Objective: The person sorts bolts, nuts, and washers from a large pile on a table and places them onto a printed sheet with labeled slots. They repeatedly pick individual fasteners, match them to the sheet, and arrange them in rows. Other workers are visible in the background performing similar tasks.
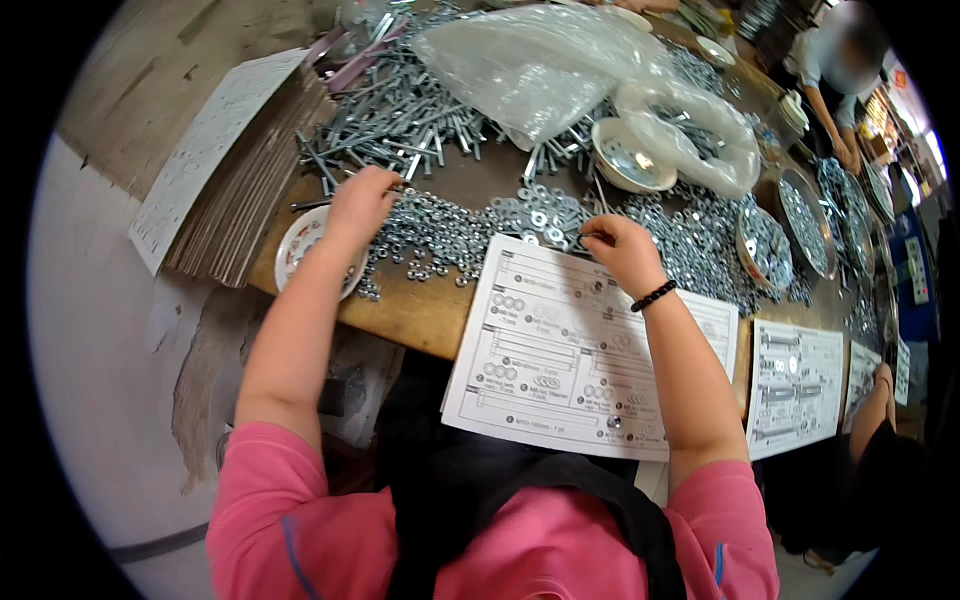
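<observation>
My left hand (362, 208) is closed over the near left edge of a heap of hex nuts (440, 222), its fingertips bent down. What those fingers hold, if anything, cannot be made out. My right hand (628, 252), with a dark bead bracelet (654, 296) at the wrist, has thumb and fingers pinched together beside a pile of flat washers (540, 212). Anything between them is too small to name. Below this hand lies a printed sheet (470, 385) with line drawings of fasteners; a small metal piece (614, 422) rests on it.
A patterned bowl (292, 250) sits under my left forearm. Long bolts (440, 120) and clear plastic bags (530, 60) cover the back. Bowls of washers (764, 250) stand at right. Stacked cardboard sheets (240, 180) rise at left. Another person (815, 75) works at far right.
</observation>
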`<state>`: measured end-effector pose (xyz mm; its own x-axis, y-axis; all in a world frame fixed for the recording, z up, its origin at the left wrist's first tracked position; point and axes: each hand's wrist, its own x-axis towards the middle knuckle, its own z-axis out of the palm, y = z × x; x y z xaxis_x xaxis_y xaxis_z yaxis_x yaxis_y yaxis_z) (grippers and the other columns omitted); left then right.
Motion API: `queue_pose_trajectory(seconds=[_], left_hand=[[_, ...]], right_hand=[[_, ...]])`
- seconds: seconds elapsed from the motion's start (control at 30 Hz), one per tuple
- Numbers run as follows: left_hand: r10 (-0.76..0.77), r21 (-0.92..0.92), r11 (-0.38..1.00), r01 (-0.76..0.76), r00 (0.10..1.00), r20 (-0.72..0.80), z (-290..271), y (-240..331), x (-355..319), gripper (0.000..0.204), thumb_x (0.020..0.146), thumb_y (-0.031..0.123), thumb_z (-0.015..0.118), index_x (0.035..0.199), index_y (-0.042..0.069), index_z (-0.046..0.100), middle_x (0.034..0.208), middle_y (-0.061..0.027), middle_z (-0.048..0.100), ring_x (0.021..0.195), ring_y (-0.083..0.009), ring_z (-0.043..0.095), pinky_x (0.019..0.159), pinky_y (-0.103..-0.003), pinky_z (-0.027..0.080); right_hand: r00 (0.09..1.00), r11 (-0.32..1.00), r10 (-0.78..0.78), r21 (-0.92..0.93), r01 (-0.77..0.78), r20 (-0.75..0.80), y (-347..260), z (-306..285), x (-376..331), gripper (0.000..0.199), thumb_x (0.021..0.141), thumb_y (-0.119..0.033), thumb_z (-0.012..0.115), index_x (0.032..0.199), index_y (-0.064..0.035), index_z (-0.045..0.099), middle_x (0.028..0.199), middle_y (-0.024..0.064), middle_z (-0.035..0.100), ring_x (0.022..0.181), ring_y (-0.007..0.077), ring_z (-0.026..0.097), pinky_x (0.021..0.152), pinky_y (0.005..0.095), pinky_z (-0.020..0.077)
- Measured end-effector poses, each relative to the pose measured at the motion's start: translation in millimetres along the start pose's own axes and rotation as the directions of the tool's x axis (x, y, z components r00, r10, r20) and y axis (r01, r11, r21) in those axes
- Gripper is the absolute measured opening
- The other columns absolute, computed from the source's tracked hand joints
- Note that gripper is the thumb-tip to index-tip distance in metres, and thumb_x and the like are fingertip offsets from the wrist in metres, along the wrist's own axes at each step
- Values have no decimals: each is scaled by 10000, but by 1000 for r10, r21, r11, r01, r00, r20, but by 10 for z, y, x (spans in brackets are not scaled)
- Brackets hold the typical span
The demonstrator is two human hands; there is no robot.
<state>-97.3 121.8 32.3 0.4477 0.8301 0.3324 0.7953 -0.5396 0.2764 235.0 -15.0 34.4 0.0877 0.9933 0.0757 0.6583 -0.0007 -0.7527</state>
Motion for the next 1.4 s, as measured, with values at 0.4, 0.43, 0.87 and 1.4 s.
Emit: queue_pose_trajectory(seconds=[0.4, 0.43, 0.87, 1.4], left_hand=[[54, 294, 940, -171, 928, 369, 135, -262, 341, 158, 719, 43, 604, 859, 102, 645, 903, -97, 562, 882, -302, 568, 764, -401, 462], [67, 278, 946, -168, 938, 340, 100, -290, 294, 141, 712, 48, 619, 844, 94, 639, 897, -97, 560, 871, -306, 568, 756, -404, 463], [-140, -322, 946, 30, 936, -324, -532, 352, 173, 324, 832, 54, 597, 1150, 83, 543, 857, -35, 574, 757, -96, 536, 704, -242, 448], [-20, -869, 422, 260, 960, 278, -61, 1437, -1121, 169, 740, -65, 633, 783, 25, 497, 847, -65, 568, 765, -116, 541, 688, -236, 451]], right_hand=[[907, 914, 402, -6, -405, 124, 122, -522, -1961, 148, 752, -86, 656, 872, -21, 599, 723, 73, 598, 655, 170, 565, 618, 279, 458], [902, 910, 411, 1, -415, 134, 127, -513, -2062, 145, 755, -91, 654, 869, -21, 597, 721, 71, 595, 656, 168, 564, 618, 279, 458], [974, 946, 217, -263, -191, 72, 153, -477, -2254, 268, 675, -187, 729, 894, -91, 607, 801, 68, 562, 757, 262, 572, 654, 347, 469], [987, 940, -151, -315, 127, -51, -82, -144, -1880, 544, 625, -176, 758, 1124, -102, 555, 1038, 126, 545, 915, 281, 551, 800, 363, 464]])
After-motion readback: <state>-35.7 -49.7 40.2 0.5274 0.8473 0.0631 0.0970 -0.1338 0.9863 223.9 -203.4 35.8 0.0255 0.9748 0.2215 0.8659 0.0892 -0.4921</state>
